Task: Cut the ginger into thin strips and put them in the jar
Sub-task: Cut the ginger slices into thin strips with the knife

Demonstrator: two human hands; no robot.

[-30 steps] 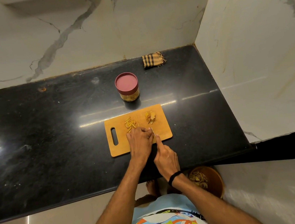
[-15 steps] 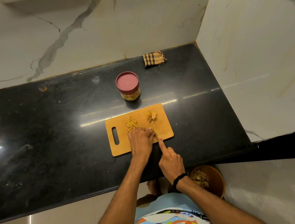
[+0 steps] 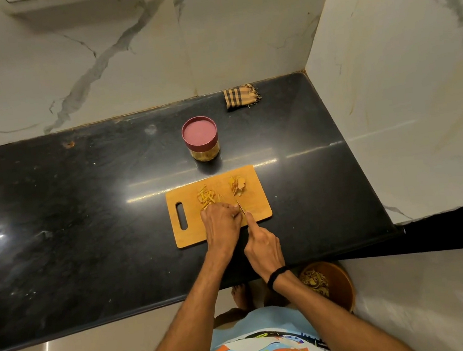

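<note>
A wooden cutting board (image 3: 258,213) lies on the black counter. On it sit a pile of cut ginger strips (image 3: 207,199) at the upper left and a heap of ginger peel (image 3: 237,185) at the upper right. My left hand (image 3: 221,225) is curled over a ginger piece that it hides. My right hand (image 3: 262,246) grips a knife (image 3: 240,205), index finger stretched along the blade's back, the blade right beside my left fingers. The jar (image 3: 200,139) with its dark red lid on stands just behind the board.
A checked cloth (image 3: 241,96) lies at the back of the black counter (image 3: 84,222). Marble walls close the back and right side. A brown bin (image 3: 329,283) with peelings stands on the floor below the counter edge.
My right hand slid back towards me and then forward again with the knife. My left hand stays on the ginger.
</note>
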